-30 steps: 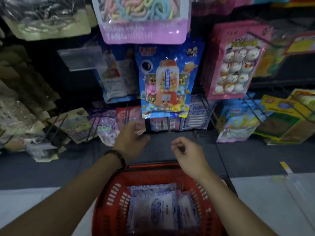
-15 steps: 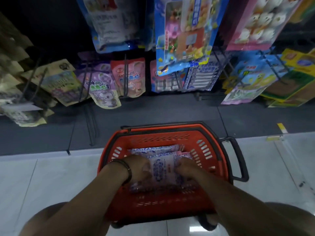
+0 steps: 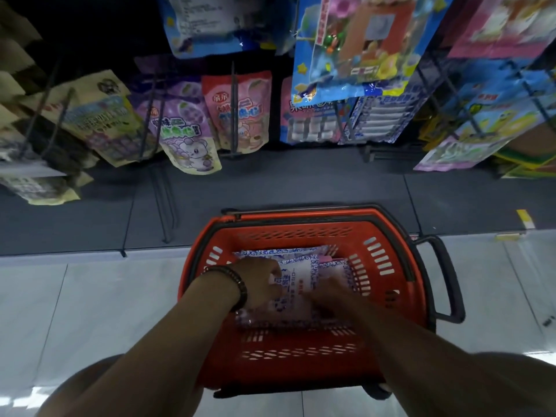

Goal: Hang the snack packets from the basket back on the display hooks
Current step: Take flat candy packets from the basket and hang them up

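Observation:
A red shopping basket (image 3: 388, 296) stands on the floor below me. Inside lies a pile of white packets with blue patterned borders (image 3: 301, 276). My left hand (image 3: 258, 282), with a dark bead bracelet on the wrist, curls its fingers over the top packet's left edge. On the packet's right side my right hand (image 3: 331, 293) grips it low down. Matching blue-and-white packets (image 3: 377, 115) hang on a black display hook at the rack's lower row, right of centre.
Purple (image 3: 183, 130), pink (image 3: 237, 109) and large blue (image 3: 355, 49) snack bags hang on other hooks. A bare wire hook (image 3: 164, 203) reaches down over the grey base shelf (image 3: 301, 185). The basket's black handle (image 3: 451, 281) sticks out right. White floor tiles (image 3: 90, 302) lie around.
Both hands dropped from the rack into the basket and closed on the top packet. My view tilted down from the rack to the basket.

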Motion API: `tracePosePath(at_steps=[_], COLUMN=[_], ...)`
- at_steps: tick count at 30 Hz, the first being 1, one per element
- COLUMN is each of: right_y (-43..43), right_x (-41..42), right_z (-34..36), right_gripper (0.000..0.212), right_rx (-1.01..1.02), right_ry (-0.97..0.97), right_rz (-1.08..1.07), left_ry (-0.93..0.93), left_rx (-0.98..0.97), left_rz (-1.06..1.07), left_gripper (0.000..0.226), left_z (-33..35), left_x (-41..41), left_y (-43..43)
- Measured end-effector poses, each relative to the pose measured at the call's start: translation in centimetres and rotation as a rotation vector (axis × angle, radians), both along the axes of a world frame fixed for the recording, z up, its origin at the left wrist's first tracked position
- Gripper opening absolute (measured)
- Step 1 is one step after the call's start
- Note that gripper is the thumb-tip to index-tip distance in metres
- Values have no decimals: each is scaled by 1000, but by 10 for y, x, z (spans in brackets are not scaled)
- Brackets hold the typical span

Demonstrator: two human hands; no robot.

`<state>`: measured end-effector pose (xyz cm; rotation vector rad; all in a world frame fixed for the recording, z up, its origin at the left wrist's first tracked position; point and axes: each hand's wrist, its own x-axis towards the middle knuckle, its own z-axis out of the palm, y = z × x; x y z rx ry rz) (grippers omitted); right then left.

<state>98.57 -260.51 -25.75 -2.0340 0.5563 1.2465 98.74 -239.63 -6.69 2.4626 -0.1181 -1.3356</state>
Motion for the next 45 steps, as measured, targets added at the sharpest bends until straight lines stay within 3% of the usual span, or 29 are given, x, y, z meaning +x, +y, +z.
tracePosePath(at_steps=[3, 8, 11, 14, 16, 19, 22, 24, 29, 35, 38, 40, 42, 45], right_y=[4, -8, -23, -44, -56, -69, -80, -90, -97, -88, -87, -88, -84, -74], right_x=[5, 22, 31, 37, 39, 43, 47, 51, 46, 44, 42, 40, 35, 24], right_z=[18, 56, 106, 161, 194, 225, 251, 258, 253, 264, 269, 272, 277, 284], right_gripper=[9, 48, 25, 29, 34, 29, 21, 25, 41, 40, 30, 23, 16, 25], right_rx=[52, 235, 422, 658, 732, 751, 697, 691, 827, 891, 849, 822, 803, 809], right_ry=[-44, -134, -194, -204, -235, -314, -487, -603, -528, -664, -751, -818, -909, -1027], right_rz=[10, -24, 20, 118, 218, 317, 307, 151, -7, -60, -76, -91, -73, 35], left_ry=[-7, -92, -222, -393, -410, -336, -326, -353, -443, -577, -911, -1060, -887, -543], left_rx=[18, 26, -22, -164, -306, -546, -684, -751, -864, -775, -500, -314, -482, -889], left_rz=[-10, 60, 179, 366, 464, 553, 687, 755, 968, 1045, 1137, 931, 767, 806], left_gripper=[54, 58, 85, 116, 96, 43, 37, 37, 34, 31, 71, 83, 99, 106], left_z=[-1, -1, 2, 5, 9, 26, 37, 47, 77, 95, 94, 90, 90, 99], left_x=[2, -5, -17, -22, -24, -37, -52, -56, -66, -68, -69, -78, -84, -83], left_y=[5, 10, 14, 17, 15, -1, -15, -22, -42, -57, -67, -83, -103, -131])
